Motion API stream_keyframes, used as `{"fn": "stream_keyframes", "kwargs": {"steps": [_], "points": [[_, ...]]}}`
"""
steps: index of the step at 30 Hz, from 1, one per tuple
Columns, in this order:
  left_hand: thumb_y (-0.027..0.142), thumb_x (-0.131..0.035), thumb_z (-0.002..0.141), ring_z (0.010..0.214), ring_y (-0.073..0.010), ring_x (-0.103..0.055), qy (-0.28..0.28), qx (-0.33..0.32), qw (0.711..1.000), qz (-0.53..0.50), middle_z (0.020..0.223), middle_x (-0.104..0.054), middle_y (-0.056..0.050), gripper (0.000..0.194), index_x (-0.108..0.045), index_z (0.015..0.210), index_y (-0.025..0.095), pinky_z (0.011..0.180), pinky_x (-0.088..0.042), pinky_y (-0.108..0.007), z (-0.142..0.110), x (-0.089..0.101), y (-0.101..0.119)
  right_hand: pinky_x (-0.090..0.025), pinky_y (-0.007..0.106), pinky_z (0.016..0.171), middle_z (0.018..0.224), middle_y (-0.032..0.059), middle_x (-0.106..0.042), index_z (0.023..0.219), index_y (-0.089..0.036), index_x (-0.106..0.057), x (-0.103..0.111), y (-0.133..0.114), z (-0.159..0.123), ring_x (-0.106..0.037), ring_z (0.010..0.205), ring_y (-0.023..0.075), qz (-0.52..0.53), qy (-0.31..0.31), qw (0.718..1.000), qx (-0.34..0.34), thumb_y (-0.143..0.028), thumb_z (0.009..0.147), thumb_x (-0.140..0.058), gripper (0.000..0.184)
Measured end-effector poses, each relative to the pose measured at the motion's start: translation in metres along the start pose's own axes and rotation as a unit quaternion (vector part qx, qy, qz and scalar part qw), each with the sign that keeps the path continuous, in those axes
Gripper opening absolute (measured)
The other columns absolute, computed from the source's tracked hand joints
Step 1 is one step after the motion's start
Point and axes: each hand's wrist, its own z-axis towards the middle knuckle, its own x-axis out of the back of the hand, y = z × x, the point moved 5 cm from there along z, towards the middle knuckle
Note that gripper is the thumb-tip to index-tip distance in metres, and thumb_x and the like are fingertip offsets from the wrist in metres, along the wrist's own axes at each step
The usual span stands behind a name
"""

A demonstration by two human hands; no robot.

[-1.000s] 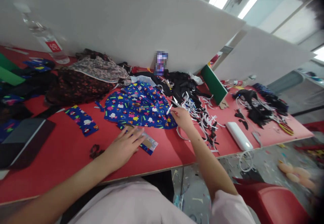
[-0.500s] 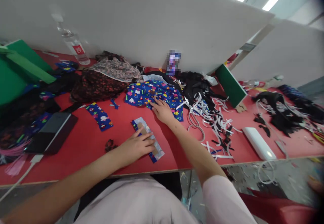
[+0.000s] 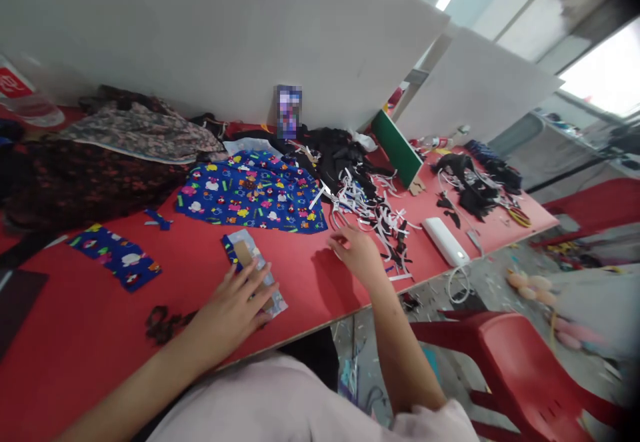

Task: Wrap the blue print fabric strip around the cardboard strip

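My left hand [image 3: 239,305] lies flat with its fingers spread over a brown cardboard piece [image 3: 243,253]. The cardboard rests on a narrow strip of fabric [image 3: 277,297], blue-edged and pale on its upper face. Over the red table, my right hand [image 3: 359,257] hangs with loosely bent fingers and nothing visible in them. It is close to the scissors [image 3: 338,219], whose loops are partly hidden behind it. A large blue printed cloth [image 3: 255,195] lies spread beyond both hands. To the left is a smaller blue printed strip [image 3: 120,255].
White and black scraps [image 3: 373,205] are heaped right of the cloth. A white power bank [image 3: 445,241] lies near the table's right edge. Dark floral cloth [image 3: 100,175] is piled at left. A phone [image 3: 289,112] leans on the partition; a red chair [image 3: 530,355] stands at right.
My right hand has left the blue cloth and moved right and nearer, toward the scissors. The cloth now lies flatter. My left hand stays on the cardboard, while the view has turned right.
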Motion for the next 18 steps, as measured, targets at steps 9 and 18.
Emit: {"fn": "stream_keyframes", "kwargs": {"steps": [9, 18], "points": [[0.027, -0.046, 0.091, 0.115, -0.024, -0.053, 0.079, 0.031, 0.991, -0.102, 0.113, -0.067, -0.007, 0.026, -0.066, 0.105, 0.019, 0.099, -0.041, -0.043, 0.003, 0.014, 0.005, -0.041, 0.032, 0.075, 0.081, 0.0039, -0.066, 0.082, -0.02, -0.059, 0.009, -0.006, -0.039, -0.06, 0.079, 0.0195, -0.004, -0.027, 0.999, -0.022, -0.025, 0.085, -0.056, 0.007], [0.024, -0.06, 0.083, 0.087, -0.0184, -0.064, 0.236, 0.209, 0.917, -0.246, 0.09, -0.071, -0.003, 0.012, -0.067, 0.092, 0.02, 0.078, -0.05, -0.03, 0.006, 0.047, 0.002, -0.041, 0.031, 0.077, 0.082, 0.0035, -0.065, 0.089, -0.019, -0.056, 0.005, -0.099, -0.048, -0.058, 0.081, 0.0181, 0.139, -0.052, 0.98, 0.129, -0.025, 0.089, -0.053, 0.006]]}}
